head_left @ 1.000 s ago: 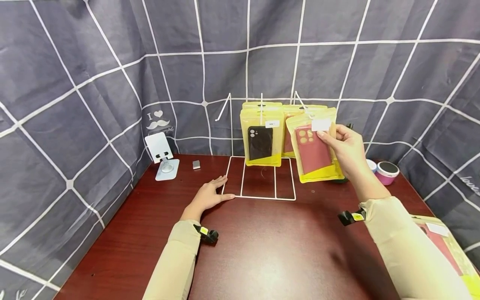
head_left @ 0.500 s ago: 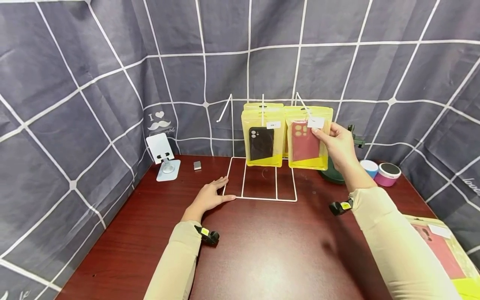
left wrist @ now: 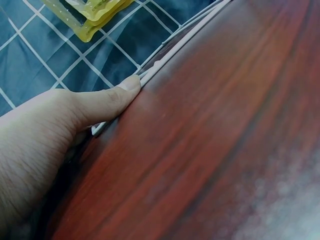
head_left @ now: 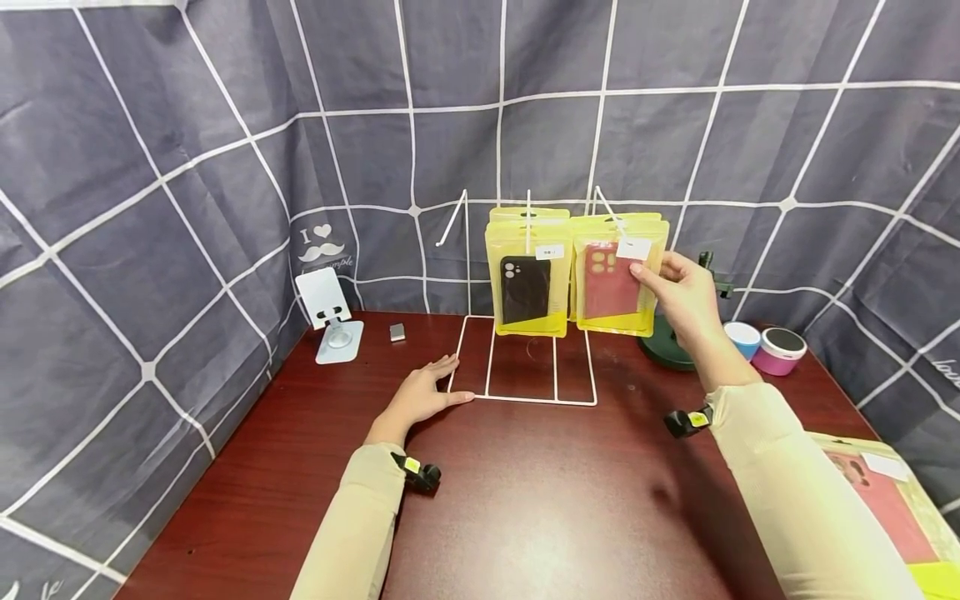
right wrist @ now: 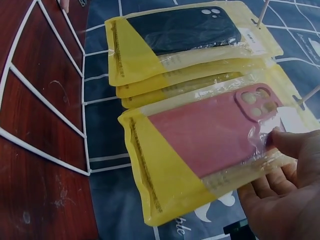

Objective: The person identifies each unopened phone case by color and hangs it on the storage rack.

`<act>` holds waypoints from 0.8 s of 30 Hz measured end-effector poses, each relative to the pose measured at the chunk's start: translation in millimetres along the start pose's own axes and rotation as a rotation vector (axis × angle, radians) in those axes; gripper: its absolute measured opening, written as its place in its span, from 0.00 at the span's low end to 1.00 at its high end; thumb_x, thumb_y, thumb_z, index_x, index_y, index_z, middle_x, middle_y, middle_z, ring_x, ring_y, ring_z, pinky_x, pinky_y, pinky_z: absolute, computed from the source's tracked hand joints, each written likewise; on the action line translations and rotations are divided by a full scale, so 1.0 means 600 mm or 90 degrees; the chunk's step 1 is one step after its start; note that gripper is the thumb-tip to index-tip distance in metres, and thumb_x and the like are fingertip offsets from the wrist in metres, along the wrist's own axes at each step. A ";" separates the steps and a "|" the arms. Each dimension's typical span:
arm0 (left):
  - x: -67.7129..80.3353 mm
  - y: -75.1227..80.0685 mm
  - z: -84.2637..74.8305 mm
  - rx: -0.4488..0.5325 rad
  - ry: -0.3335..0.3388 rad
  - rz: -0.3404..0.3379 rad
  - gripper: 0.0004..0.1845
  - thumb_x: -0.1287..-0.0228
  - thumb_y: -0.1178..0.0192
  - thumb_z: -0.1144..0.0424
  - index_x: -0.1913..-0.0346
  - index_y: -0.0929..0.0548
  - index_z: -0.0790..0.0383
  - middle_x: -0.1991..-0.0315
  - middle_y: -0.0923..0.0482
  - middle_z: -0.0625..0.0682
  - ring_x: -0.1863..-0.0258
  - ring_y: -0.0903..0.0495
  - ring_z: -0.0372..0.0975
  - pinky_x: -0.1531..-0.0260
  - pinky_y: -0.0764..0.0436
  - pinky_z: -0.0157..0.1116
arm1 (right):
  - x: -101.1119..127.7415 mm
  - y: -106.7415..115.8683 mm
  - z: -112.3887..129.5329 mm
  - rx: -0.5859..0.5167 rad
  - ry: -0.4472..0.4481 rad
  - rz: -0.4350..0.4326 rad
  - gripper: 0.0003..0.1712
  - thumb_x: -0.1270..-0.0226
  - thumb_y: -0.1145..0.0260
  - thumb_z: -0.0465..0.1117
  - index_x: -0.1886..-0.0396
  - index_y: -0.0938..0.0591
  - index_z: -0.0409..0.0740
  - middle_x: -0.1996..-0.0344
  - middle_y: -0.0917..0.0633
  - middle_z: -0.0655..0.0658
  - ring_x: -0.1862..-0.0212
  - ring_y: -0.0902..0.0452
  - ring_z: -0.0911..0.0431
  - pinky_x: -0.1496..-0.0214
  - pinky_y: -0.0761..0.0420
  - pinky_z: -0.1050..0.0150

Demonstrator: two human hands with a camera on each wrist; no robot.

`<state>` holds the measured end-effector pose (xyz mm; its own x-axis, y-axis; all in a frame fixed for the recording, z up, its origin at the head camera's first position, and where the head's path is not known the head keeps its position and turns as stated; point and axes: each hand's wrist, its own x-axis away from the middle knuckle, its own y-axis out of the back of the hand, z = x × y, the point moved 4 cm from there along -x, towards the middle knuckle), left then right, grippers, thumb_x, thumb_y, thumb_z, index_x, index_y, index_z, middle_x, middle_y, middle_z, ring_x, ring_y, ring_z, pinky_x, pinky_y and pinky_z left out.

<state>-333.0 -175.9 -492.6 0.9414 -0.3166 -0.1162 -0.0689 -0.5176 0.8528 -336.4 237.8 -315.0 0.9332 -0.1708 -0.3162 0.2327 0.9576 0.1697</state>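
My right hand (head_left: 686,296) pinches the right edge of a yellow-edged clear pouch with a red phone case (right wrist: 215,132) inside, thumb in front near its white label. The pouch hangs upright at the right hook (head_left: 609,210); in the right wrist view the wire meets its top slot. Left of it, a pouch with a black phone case (head_left: 525,292) hangs on the middle hook, other pouches behind. My left hand (head_left: 420,396) rests at the front left corner of the white wire rack (head_left: 536,400), fingers extended, thumb (left wrist: 112,100) along the front wire.
Another pouch with a red case (head_left: 885,500) lies at the table's right edge. Blue (head_left: 742,337) and pink (head_left: 780,352) round items and a dark green base (head_left: 663,348) stand behind my right hand. A white phone stand (head_left: 333,321) and small metallic block (head_left: 397,332) sit at the left.
My right hand has moved back and slightly left, bringing the tilted red-case pouch upright against the right hook, in front of another pouch. My left hand has stayed at the rack corner.
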 end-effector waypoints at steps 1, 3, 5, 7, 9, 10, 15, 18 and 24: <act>0.000 -0.001 0.000 -0.002 0.000 0.000 0.51 0.46 0.36 0.26 0.25 0.32 0.51 0.24 0.38 0.50 0.25 0.41 0.48 0.28 0.39 0.51 | 0.002 0.003 -0.002 0.013 0.002 -0.008 0.28 0.37 0.26 0.52 0.45 0.18 0.38 0.66 0.13 0.63 0.63 0.17 0.65 0.60 0.20 0.72; 0.001 -0.003 0.001 -0.005 0.001 0.000 0.51 0.47 0.36 0.26 0.25 0.32 0.51 0.24 0.38 0.49 0.25 0.40 0.48 0.28 0.39 0.51 | 0.006 0.009 -0.007 0.033 0.007 -0.019 0.27 0.37 0.26 0.51 0.46 0.17 0.38 0.67 0.14 0.64 0.62 0.19 0.66 0.59 0.23 0.74; 0.001 -0.004 0.002 -0.006 0.001 0.000 0.51 0.47 0.37 0.26 0.25 0.32 0.51 0.24 0.38 0.49 0.25 0.40 0.48 0.28 0.39 0.50 | 0.011 0.016 -0.010 0.037 0.017 -0.024 0.25 0.36 0.26 0.50 0.47 0.18 0.37 0.67 0.15 0.64 0.60 0.21 0.67 0.57 0.24 0.76; 0.001 -0.004 0.003 -0.003 0.000 -0.002 0.51 0.47 0.36 0.26 0.25 0.32 0.51 0.25 0.37 0.49 0.25 0.40 0.48 0.28 0.39 0.51 | 0.015 0.022 -0.010 0.022 0.042 -0.020 0.24 0.35 0.27 0.47 0.45 0.18 0.36 0.65 0.14 0.62 0.58 0.20 0.66 0.55 0.24 0.76; 0.002 -0.003 0.003 0.002 -0.003 -0.005 0.50 0.47 0.36 0.27 0.25 0.31 0.51 0.25 0.37 0.50 0.25 0.40 0.49 0.28 0.39 0.51 | 0.020 0.031 -0.009 -0.007 0.069 -0.010 0.23 0.34 0.28 0.43 0.44 0.18 0.35 0.61 0.13 0.58 0.56 0.19 0.65 0.53 0.24 0.76; 0.002 -0.003 0.004 0.003 -0.003 -0.007 0.51 0.47 0.36 0.27 0.25 0.31 0.52 0.25 0.37 0.50 0.25 0.40 0.49 0.28 0.39 0.52 | 0.023 0.035 -0.008 -0.022 0.083 -0.002 0.23 0.33 0.28 0.41 0.42 0.19 0.34 0.58 0.12 0.55 0.55 0.18 0.65 0.51 0.24 0.76; 0.004 -0.002 0.007 0.002 0.001 -0.012 0.51 0.47 0.36 0.26 0.25 0.31 0.51 0.25 0.37 0.50 0.25 0.40 0.49 0.29 0.38 0.51 | 0.040 0.061 -0.007 0.017 0.132 0.028 0.24 0.33 0.29 0.38 0.40 0.20 0.36 0.52 0.13 0.49 0.51 0.18 0.65 0.50 0.24 0.77; 0.003 -0.001 0.007 0.003 -0.001 -0.014 0.51 0.47 0.36 0.26 0.25 0.31 0.51 0.25 0.37 0.50 0.25 0.40 0.50 0.29 0.38 0.52 | 0.055 0.080 -0.008 0.078 0.135 0.030 0.24 0.33 0.28 0.39 0.39 0.20 0.39 0.50 0.13 0.51 0.49 0.19 0.67 0.50 0.26 0.79; 0.000 0.000 0.005 0.005 -0.001 -0.017 0.51 0.47 0.37 0.25 0.25 0.31 0.51 0.25 0.37 0.50 0.25 0.40 0.50 0.29 0.38 0.52 | 0.095 0.123 -0.016 0.132 0.125 0.035 0.25 0.34 0.27 0.41 0.38 0.19 0.44 0.47 0.16 0.56 0.44 0.22 0.65 0.51 0.28 0.79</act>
<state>-334.2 -178.2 -494.3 0.9426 -0.3036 -0.1390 -0.0465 -0.5316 0.8457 -268.8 300.9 -329.8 0.8798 -0.0518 -0.4725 0.2530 0.8926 0.3732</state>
